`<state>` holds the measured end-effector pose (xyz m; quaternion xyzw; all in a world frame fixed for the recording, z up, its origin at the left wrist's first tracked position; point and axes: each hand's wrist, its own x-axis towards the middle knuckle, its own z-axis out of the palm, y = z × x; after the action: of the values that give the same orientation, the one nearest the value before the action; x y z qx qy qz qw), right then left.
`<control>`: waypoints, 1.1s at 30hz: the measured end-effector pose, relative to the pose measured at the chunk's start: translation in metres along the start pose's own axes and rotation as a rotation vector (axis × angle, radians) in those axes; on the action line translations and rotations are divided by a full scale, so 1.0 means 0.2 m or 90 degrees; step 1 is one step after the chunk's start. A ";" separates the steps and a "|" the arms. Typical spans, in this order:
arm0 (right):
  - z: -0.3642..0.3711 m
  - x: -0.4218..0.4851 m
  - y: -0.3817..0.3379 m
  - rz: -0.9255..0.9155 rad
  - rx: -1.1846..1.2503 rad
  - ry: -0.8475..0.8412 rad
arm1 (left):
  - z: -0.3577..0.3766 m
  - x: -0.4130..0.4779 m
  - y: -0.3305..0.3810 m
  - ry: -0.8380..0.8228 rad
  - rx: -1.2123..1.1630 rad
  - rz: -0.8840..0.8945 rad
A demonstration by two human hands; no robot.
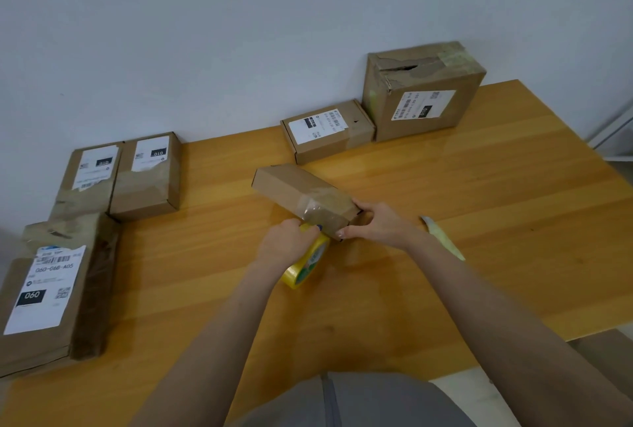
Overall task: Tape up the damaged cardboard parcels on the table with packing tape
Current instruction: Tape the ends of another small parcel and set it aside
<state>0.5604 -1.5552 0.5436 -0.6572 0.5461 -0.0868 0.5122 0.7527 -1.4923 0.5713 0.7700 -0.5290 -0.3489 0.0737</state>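
The glossy wooden table carries six brown cardboard parcels, five along its far and left edges, the tallest box torn on top. Mid-table, the right hand grips the sixth flat parcel; the left hand clutches one yellow tape roll.

The table is honey-orange wood streaked with darker grain. The centre parcel is plain brown cardboard with a glossy clear band at its near end. The tape roll is bright yellow, its core printed green and white. The lower-left parcel is brown, and its white label has black barcodes and a black block. The wall is pale grey-white.
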 end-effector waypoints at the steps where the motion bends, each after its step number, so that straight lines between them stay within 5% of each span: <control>1: 0.00 0.00 0.00 0.007 0.017 -0.003 | -0.01 0.00 0.01 0.001 0.001 0.003; 10: -0.13 -0.04 0.00 0.095 0.128 -0.128 | -0.05 0.03 0.17 0.043 -0.021 0.071; 18: -0.13 0.18 -0.26 0.030 -0.086 0.189 | -0.06 0.06 0.27 0.069 0.062 0.087; 23: -0.04 0.29 -0.34 0.035 -0.261 0.218 | -0.04 0.07 0.28 0.056 0.072 0.099; 33: -0.21 0.37 -0.24 0.014 -0.179 0.187 | -0.11 0.02 0.14 -0.133 -0.246 0.289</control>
<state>0.5907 -1.6446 0.5671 -0.6965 0.6288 -0.0994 0.3311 0.7456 -1.5145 0.5999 0.5642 -0.6160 -0.4947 0.2398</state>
